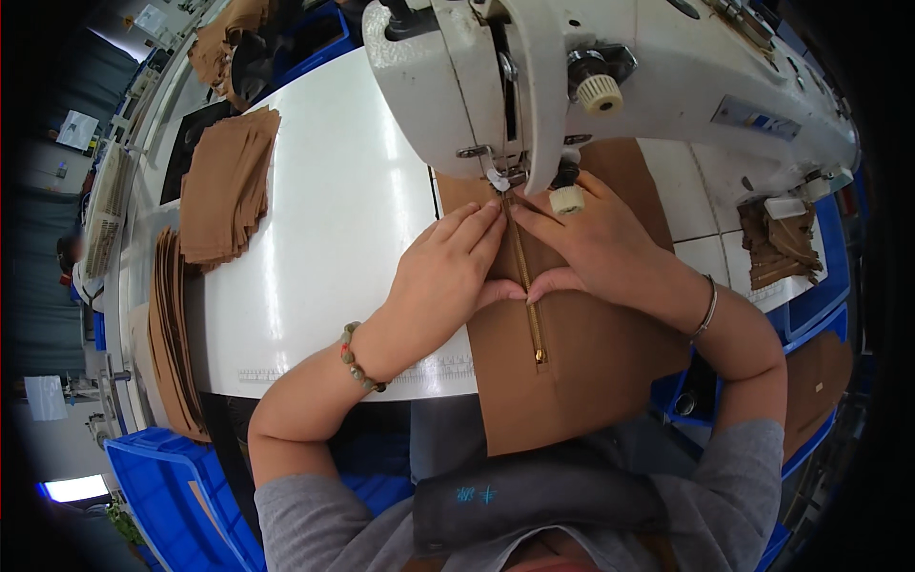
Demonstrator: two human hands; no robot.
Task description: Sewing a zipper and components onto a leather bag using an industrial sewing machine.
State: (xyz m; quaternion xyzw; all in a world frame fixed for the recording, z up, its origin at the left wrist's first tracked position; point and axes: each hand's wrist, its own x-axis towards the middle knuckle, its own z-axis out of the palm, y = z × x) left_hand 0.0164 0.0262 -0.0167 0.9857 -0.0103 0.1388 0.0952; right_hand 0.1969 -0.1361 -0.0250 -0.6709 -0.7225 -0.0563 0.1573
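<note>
A brown fabric panel (591, 372) lies under the head of a white sewing machine (667, 81) and hangs over the table's near edge. Down its middle runs a brass zipper (533, 322), its pull at the near end. My left hand (440, 272) rests flat on the panel left of the zipper, fingertips close to the presser foot (499, 179). To the right of the zipper, my right hand (605, 238) lies on the panel with fingers stretched out; some are partly hidden behind a machine knob (567, 199). Both thumbs point inward and almost meet over the zipper.
Stacked brown fabric pieces (224, 191) lie on the white table (324, 229) at left, with more pieces (170, 334) along its left edge. Small brown scraps (777, 246) sit at right. Blue bins (176, 486) stand lower left and right (829, 272).
</note>
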